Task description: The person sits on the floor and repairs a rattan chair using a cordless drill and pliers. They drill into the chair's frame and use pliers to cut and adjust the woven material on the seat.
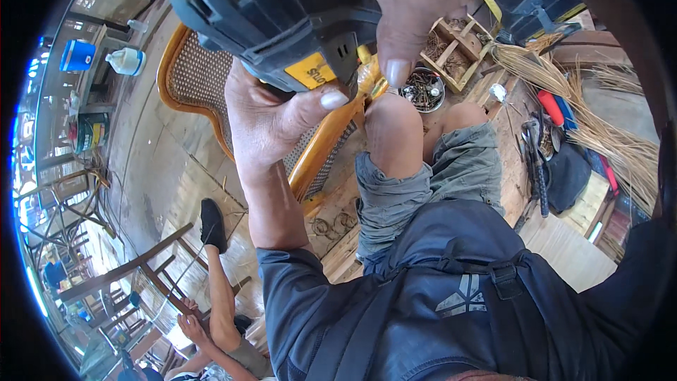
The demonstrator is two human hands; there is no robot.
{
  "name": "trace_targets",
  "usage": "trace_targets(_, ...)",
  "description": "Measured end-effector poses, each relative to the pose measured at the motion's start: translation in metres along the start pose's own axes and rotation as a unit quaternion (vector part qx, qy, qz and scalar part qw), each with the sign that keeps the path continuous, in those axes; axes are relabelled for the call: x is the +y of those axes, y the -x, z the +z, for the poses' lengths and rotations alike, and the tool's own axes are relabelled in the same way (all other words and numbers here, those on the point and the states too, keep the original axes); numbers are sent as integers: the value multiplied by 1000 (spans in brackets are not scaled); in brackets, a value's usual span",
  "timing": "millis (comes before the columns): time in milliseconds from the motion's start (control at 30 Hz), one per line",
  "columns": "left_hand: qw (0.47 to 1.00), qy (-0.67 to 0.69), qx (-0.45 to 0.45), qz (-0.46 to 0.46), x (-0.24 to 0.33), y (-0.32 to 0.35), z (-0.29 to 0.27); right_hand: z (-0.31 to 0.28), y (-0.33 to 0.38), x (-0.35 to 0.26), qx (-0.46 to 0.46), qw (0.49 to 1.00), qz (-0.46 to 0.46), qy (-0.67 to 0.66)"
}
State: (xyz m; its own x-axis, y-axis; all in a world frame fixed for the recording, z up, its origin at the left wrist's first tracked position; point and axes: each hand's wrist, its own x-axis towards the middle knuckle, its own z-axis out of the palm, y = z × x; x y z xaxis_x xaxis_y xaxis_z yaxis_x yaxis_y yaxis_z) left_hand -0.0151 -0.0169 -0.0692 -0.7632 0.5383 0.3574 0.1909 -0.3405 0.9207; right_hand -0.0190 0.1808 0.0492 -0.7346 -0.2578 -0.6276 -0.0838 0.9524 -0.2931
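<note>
Wooden floor point(169, 169) runs under everything, worn and littered with scraps.

Nearest the camera is a dark power tool point(275, 17) with a yellow label, held up close so it fills the top of the view. Left hand point(264, 116) supports it from below, thumb pressed along its underside, grip clamped on the tool. Right hand point(416, 0) comes over the top of the tool, thumb pointing down past its rear end; it seems to be closed on the tool too, though the hand is cut off at the rim.

Just below the tool are the person's bare knees point(395, 134) and grey shorts point(423, 176).

Behind the tool, a cane chair point(204, 74) with an orange frame and woven panel lies tilted on the floor, its frame running under the left hand.

Right of the tool sits a round tin of nails point(423, 89), and beyond that a small wooden crate point(455, 46). Farther right, a bundle of rattan strips point(599, 120) spreads across the floor beside hand tools point(536, 155).

Well left of the tool, a blue bucket point(77, 54) and a white jug point(127, 61) stand on a shelf.

Below the chair, another person's leg point(218, 275) stretches across the floor.
</note>
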Motion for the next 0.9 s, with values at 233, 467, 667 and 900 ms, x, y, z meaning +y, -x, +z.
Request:
trace_targets(233,999,29,28,2,1,-2,12,-2,4,4,5,1000,3,-5)
trace_targets(467,996,33,70,38,28,-25,38,-11,11,13,24,1000,-8,-14)
trace_targets(667,998,-31,-46,23,68,-61,90,0,46,52,78,994,-35,-73)
trace_targets(900,950,-111,-145,252,-22,-63,199,80,164,143,190,966,10,-177)
